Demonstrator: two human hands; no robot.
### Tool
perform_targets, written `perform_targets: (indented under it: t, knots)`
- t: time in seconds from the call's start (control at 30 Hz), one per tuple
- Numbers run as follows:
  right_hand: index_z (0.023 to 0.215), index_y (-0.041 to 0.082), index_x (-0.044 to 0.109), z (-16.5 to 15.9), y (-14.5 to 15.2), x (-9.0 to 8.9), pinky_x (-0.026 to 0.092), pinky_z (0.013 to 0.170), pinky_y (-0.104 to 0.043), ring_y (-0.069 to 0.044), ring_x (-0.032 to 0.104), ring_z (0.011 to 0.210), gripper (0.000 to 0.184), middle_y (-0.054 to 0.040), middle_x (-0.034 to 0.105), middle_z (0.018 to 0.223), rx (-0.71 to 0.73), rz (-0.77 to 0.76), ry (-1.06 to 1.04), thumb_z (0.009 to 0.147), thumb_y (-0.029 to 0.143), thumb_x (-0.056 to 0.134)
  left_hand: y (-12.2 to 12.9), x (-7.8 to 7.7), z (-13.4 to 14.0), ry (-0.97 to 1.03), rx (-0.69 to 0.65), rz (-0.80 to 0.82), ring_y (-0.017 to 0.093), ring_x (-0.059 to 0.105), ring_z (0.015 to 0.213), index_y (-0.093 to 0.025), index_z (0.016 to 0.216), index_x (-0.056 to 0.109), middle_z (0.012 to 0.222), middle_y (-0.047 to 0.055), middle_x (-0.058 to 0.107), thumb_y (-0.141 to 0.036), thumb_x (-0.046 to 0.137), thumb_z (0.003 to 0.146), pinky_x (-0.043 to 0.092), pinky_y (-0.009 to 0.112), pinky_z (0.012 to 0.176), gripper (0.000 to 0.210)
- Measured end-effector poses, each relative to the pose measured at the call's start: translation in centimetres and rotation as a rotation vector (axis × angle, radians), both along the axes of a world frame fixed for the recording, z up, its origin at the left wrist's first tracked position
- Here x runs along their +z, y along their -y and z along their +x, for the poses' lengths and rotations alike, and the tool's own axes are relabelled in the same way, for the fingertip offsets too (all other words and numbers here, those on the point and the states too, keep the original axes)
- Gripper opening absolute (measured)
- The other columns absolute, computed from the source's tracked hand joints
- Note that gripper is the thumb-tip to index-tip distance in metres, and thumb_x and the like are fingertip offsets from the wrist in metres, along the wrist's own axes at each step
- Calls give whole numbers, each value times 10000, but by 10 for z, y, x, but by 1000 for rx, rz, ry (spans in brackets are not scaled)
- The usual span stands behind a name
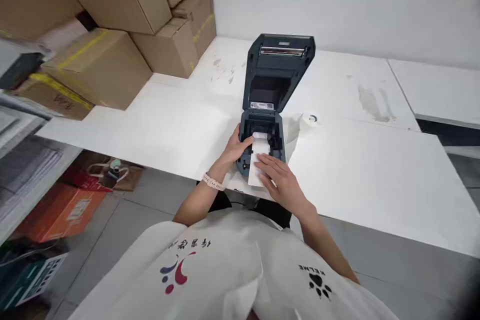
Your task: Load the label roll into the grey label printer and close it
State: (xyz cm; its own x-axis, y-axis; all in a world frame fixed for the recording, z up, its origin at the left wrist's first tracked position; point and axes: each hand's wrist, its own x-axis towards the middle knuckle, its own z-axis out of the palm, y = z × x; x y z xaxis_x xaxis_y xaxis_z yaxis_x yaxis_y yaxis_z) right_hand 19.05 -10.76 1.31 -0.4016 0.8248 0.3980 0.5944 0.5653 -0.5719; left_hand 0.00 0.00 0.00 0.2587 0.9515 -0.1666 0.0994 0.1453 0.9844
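A dark grey label printer [246, 122] stands on the white table, its lid [279, 67] raised and tilted back. A roll of white label paper [260, 136] sits inside, and its loose strip runs forward over the printer's front edge. My left hand [234, 147] grips the printer's left side, with the thumb reaching over the inner edge to the paper. A pink band circles that wrist. My right hand [279, 177] lies across the strip from the right, its fingers on the paper; the grip underneath is hidden. Right of the printer rests another white roll [309, 120].
Cardboard boxes [101, 67] are stacked at the table's back left, against the white wall [337, 5]. The table's front edge runs just before my body. On the floor at left lie an orange box [71, 210] and a green box [35, 280].
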Motion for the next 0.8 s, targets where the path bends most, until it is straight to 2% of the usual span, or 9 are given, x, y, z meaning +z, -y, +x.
perform_targets:
  t: [0.1,0.17,0.27,0.33,0.4,0.47,0.6,0.73,0.8]
  knots:
    - [1231,289,754,16,-1,11,604,1089,-529,-292,718,1286,237,-73,781,1321,-8,-92,-126,1048,310,605,13,2,4,28,37,16,397,313,1616,-329,1687,222,1742,74,370,-637,723,868,386,552,1277,1009]
    - [1259,323,735,30,-24,23,608,1074,-517,-275,734,1246,258,-54,783,1306,-134,-46,-263,1041,402,623,28,4,4,32,66,-9,398,255,1640,-342,1698,166,1775,65,295,-631,766,834,362,560,1292,1091]
    - [1475,332,576,51,-100,47,488,1193,-579,-297,579,1448,538,-76,610,1555,-386,141,-481,1014,609,589,58,8,3,-3,98,-97,397,123,1676,-374,1704,95,1823,34,104,-627,816,792,329,562,1312,1189]
    - [1573,340,437,60,-162,66,395,1261,-572,-288,411,1581,711,-69,422,1706,-389,66,-625,997,754,477,78,12,-1,-37,99,-139,396,69,1683,-388,1703,72,1828,21,41,-637,819,788,308,569,1321,1207]
    - [1551,367,454,63,-212,84,417,1240,-566,-292,422,1572,778,-49,457,1681,-298,-103,-672,980,855,253,92,13,-4,-56,91,-144,399,59,1683,-386,1705,52,1828,31,42,-652,809,793,285,575,1329,1215]
    - [1479,364,540,59,-235,97,459,1202,-553,-313,484,1521,897,-55,555,1598,-176,-209,-657,928,907,86,100,12,-8,-58,77,-135,404,65,1682,-384,1705,45,1828,38,44,-666,806,790,268,575,1335,1224]
    - [1423,357,598,47,-192,99,470,1186,-535,-321,515,1486,956,-37,622,1528,-88,-185,-677,897,927,38,98,5,-20,47,37,-145,386,175,1669,-344,1709,109,1816,51,142,-709,752,813,313,523,1326,1162]
    - [1361,376,672,39,-101,74,388,1262,-567,-302,483,1525,934,19,622,1535,-63,-204,-689,944,868,-3,87,6,-37,196,111,-180,338,291,1642,-274,1688,252,1774,96,294,-810,384,948,353,516,1303,923]
    - [1266,388,731,32,-64,57,310,1317,-558,-286,422,1571,752,45,631,1525,-83,-213,-639,1001,827,180,79,13,-42,178,143,-143,320,296,1642,-322,1675,278,1775,67,298,-800,296,973,340,526,1307,849]
